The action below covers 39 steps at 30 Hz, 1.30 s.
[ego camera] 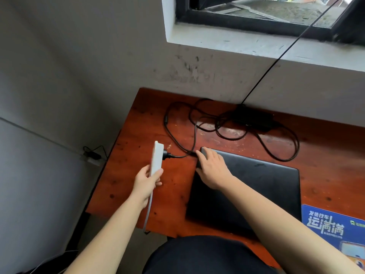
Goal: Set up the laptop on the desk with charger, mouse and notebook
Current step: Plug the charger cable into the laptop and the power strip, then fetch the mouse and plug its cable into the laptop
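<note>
Charger cable (178, 142) is running just beyond my fingers: my left hand (147, 179) is gripping the white power strip (157, 158), my right hand (212, 168) is resting flat, ungripping, steadying the closed laptop (256, 186) while I am seating its plug (167, 155).

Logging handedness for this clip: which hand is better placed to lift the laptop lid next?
Right, probably. The right hand already rests on the closed laptop's far-left corner, while the left hand is occupied gripping the white power strip with the charger plug in it.
</note>
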Each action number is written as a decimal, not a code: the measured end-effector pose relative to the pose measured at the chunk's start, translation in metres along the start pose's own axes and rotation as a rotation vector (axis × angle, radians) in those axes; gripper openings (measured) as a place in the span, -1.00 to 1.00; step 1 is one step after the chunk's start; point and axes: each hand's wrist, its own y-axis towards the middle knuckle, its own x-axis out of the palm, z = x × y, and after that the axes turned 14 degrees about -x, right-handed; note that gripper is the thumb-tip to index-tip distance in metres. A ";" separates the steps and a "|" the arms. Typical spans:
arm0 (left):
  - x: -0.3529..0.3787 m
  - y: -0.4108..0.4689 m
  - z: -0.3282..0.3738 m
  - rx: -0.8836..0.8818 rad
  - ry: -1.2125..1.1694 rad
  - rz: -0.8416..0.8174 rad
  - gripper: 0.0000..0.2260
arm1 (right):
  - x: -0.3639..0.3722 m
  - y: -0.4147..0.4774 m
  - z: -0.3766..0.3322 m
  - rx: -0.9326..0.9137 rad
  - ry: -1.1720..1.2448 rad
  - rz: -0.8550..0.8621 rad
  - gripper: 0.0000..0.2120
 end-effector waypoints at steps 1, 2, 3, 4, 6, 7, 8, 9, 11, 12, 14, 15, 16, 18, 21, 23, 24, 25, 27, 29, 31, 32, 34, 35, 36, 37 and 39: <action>0.000 0.005 0.000 -0.042 -0.075 0.064 -0.49 | 0.005 -0.007 0.006 0.046 0.002 -0.073 -0.36; -0.002 0.010 0.000 -0.075 -0.117 0.125 -0.50 | 0.009 -0.014 0.010 0.088 0.013 -0.147 -0.32; -0.003 0.014 -0.001 -0.095 -0.122 0.173 -0.50 | 0.014 -0.022 0.014 0.121 0.025 -0.216 -0.30; -0.004 0.018 -0.002 -0.104 -0.095 0.203 -0.51 | 0.018 -0.030 0.017 0.137 0.025 -0.270 -0.29; -0.003 0.022 -0.004 -0.088 0.071 0.218 -0.53 | 0.027 -0.045 0.021 0.125 -0.023 -0.328 -0.26; -0.003 0.023 -0.007 -0.068 0.192 0.209 -0.53 | 0.030 -0.050 0.022 0.112 -0.057 -0.335 -0.25; -0.004 0.024 -0.010 -0.049 0.317 0.197 -0.53 | 0.032 -0.054 0.021 0.106 -0.080 -0.333 -0.24; -0.005 0.025 -0.012 -0.029 0.435 0.185 -0.52 | 0.033 -0.057 0.020 0.108 -0.091 -0.330 -0.24; -0.009 0.026 -0.014 0.018 0.627 0.165 -0.49 | 0.035 -0.060 0.015 0.125 -0.087 -0.329 -0.24; -0.011 0.026 -0.016 0.043 0.689 0.160 -0.48 | 0.036 -0.060 0.013 0.134 -0.084 -0.334 -0.24; -0.013 0.024 -0.018 0.072 0.717 0.155 -0.47 | 0.036 -0.063 0.010 0.147 -0.078 -0.347 -0.25; -0.014 0.023 -0.019 0.081 0.705 0.157 -0.45 | 0.036 -0.064 0.009 0.151 -0.073 -0.348 -0.25; -0.015 0.022 -0.021 0.085 0.692 0.162 -0.44 | 0.037 -0.066 0.008 0.155 -0.069 -0.345 -0.26; -0.016 0.019 -0.024 0.071 0.682 0.170 -0.39 | 0.039 -0.071 0.004 0.162 -0.093 -0.327 -0.29; -0.017 0.013 -0.025 0.073 0.805 0.195 -0.33 | 0.041 -0.076 -0.002 0.178 -0.143 -0.286 -0.34; -0.018 0.008 -0.018 0.144 0.912 0.255 -0.34 | 0.034 -0.071 0.001 0.173 -0.156 -0.257 -0.34; -0.019 0.003 -0.012 0.194 0.942 0.300 -0.36 | 0.028 -0.066 0.003 0.154 -0.173 -0.237 -0.34; -0.020 -0.001 -0.006 0.244 0.959 0.339 -0.38 | 0.021 -0.062 0.007 0.133 -0.193 -0.221 -0.34; -0.023 -0.014 0.007 0.325 0.961 0.418 -0.42 | 0.004 -0.050 0.012 0.085 -0.228 -0.187 -0.33; -0.027 -0.028 0.019 0.382 0.957 0.504 -0.44 | -0.014 -0.038 0.015 0.038 -0.255 -0.136 -0.33; -0.028 -0.051 0.023 0.397 0.931 0.607 -0.44 | -0.034 -0.031 0.016 -0.035 -0.277 -0.061 -0.34; -0.027 -0.062 0.023 0.387 0.915 0.640 -0.44 | -0.040 -0.030 0.016 -0.064 -0.271 -0.024 -0.35; -0.023 -0.086 0.012 0.342 0.866 0.695 -0.45 | -0.045 -0.029 0.010 -0.125 -0.236 0.042 -0.36; -0.020 -0.098 0.003 0.305 0.840 0.711 -0.45 | -0.043 -0.029 0.004 -0.167 -0.222 0.059 -0.36; -0.018 -0.109 -0.007 0.268 0.826 0.727 -0.44 | -0.040 -0.028 -0.004 -0.215 -0.208 0.061 -0.36; -0.015 -0.121 -0.019 0.235 0.827 0.752 -0.44 | -0.036 -0.027 -0.014 -0.266 -0.187 0.053 -0.36; -0.019 -0.147 -0.051 0.160 0.834 0.813 -0.43 | -0.021 -0.026 -0.046 -0.380 -0.142 0.015 -0.36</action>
